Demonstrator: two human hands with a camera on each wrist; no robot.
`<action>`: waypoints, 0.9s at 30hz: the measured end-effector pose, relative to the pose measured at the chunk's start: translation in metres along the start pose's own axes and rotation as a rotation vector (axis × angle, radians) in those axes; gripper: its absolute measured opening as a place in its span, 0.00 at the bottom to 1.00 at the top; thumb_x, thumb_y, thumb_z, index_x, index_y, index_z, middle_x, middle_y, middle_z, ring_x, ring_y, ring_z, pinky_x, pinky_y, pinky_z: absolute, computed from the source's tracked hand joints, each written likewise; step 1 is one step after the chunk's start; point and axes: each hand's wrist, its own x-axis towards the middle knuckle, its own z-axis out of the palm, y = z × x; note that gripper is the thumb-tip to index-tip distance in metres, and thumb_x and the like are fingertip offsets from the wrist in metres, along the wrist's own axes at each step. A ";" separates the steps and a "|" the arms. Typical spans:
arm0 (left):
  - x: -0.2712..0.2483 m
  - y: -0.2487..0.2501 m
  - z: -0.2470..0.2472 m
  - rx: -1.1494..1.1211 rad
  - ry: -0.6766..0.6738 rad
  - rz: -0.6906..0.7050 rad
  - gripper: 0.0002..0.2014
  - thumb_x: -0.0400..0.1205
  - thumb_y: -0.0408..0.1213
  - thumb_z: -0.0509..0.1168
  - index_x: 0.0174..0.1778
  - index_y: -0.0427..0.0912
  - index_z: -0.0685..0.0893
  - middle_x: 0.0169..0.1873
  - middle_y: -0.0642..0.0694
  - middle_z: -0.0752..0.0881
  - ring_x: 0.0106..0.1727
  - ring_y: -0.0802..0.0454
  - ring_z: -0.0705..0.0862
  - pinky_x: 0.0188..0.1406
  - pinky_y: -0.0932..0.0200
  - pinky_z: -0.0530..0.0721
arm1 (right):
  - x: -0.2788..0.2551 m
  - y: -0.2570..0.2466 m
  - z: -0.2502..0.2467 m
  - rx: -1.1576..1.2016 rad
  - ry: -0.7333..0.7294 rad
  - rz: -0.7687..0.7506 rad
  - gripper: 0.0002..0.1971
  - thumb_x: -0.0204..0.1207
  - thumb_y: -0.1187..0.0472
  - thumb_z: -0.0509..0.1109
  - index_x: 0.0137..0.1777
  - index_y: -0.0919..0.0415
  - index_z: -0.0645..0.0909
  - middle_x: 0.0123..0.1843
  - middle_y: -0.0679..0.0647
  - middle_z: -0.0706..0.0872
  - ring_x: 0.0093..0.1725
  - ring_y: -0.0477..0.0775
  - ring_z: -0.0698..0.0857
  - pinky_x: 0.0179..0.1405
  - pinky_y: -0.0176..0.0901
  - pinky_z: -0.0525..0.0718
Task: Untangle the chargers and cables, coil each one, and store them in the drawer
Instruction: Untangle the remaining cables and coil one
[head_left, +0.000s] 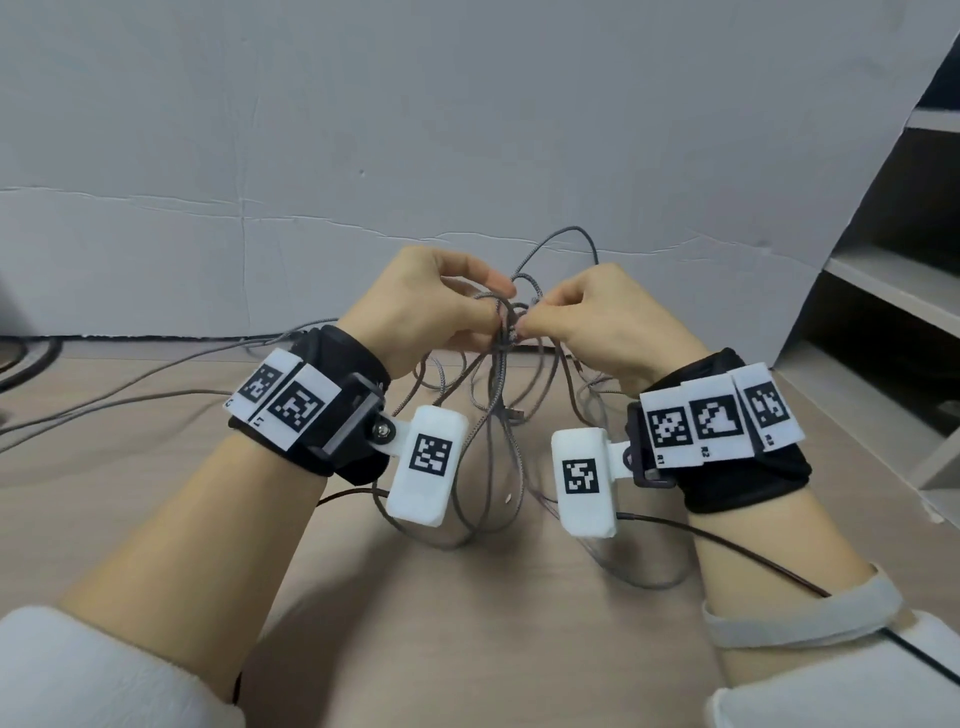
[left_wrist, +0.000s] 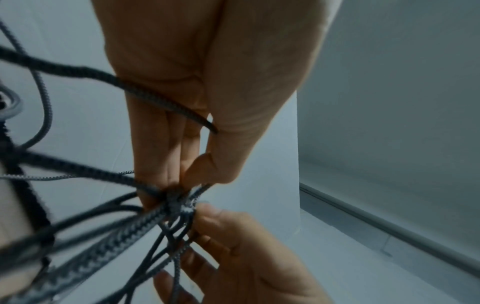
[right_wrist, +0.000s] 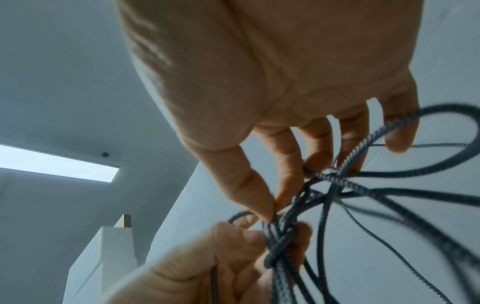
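Observation:
A tangle of grey braided cables (head_left: 511, 332) hangs between my two raised hands above the wooden table (head_left: 467, 649). My left hand (head_left: 496, 306) pinches the knot (left_wrist: 176, 198) with thumb and fingers, and one strand runs across its palm. From the other side, my right hand (head_left: 530, 319) pinches a strand at the same knot (right_wrist: 278, 244) between thumb and forefinger. Loose loops (head_left: 488, 467) droop from the knot onto the table, and two strands trail off to the left (head_left: 156, 400). No drawer shows in any view.
An open shelf unit (head_left: 883, 291) stands at the right. A grey wall (head_left: 467, 130) closes off the back of the table. Thick black cable (head_left: 31, 358) lies at the far left edge. A thin dark wire (head_left: 727, 545) runs along my right forearm.

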 end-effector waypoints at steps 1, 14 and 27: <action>0.001 0.000 -0.001 -0.020 0.024 -0.014 0.09 0.77 0.18 0.71 0.48 0.35 0.87 0.37 0.38 0.89 0.36 0.44 0.90 0.40 0.54 0.92 | 0.001 0.000 0.000 0.009 0.011 0.005 0.18 0.68 0.51 0.79 0.33 0.68 0.82 0.26 0.51 0.68 0.29 0.52 0.65 0.32 0.44 0.63; 0.007 -0.006 -0.022 -0.119 -0.055 -0.113 0.13 0.81 0.15 0.66 0.52 0.37 0.86 0.34 0.41 0.87 0.31 0.48 0.85 0.37 0.60 0.90 | 0.020 0.017 -0.002 -0.174 0.406 -0.143 0.05 0.78 0.63 0.67 0.51 0.53 0.80 0.43 0.54 0.85 0.53 0.60 0.84 0.45 0.42 0.75; 0.003 -0.002 -0.012 -0.136 -0.055 0.072 0.08 0.81 0.22 0.69 0.55 0.27 0.88 0.40 0.36 0.92 0.41 0.47 0.91 0.47 0.62 0.90 | 0.004 0.002 0.007 -0.242 0.163 -0.264 0.16 0.72 0.42 0.77 0.52 0.51 0.88 0.58 0.48 0.82 0.57 0.44 0.78 0.43 0.36 0.71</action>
